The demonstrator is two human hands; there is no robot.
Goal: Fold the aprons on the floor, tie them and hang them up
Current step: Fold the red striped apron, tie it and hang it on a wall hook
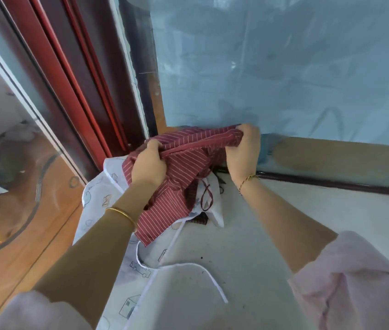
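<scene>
**Left hand and right hand bunch the red striped apron before any fold**

Both hands are closed on cloth. The left hand's fingers curl over a gathered edge at the 9 o'clock side of the bundle. The right hand clutches a crumpled corner at its 2 o'clock end, with the back of the hand facing the camera. The forearms reach forward, slightly converging, from pink sleeves at 7 and 4 o'clock. A gold bangle sits on the left wrist and a thread bracelet on the right.

Nearest, at 6 o'clock, a white tie strap curls over the grey floor. It belongs to a white printed apron, which lies flat from 7 o'clock up beneath the red one. The red apron is held between the hands at the centre. Its lower half drapes toward 7 o'clock onto the white cloth, and a dark red tie loops loosely at 5 o'clock of the bundle.

Beyond it, a dark baseboard runs toward 3 o'clock under the blue wall covering. A red door frame rises at 10 to 11 o'clock.

The step looks like the very start: one apron is picked out of the pile and nothing is folded, tied or hung. The next move probably calls for finding two matching corners and shaking the cloth flat. The tie also needs freeing so the white apron is not dragged along.
</scene>
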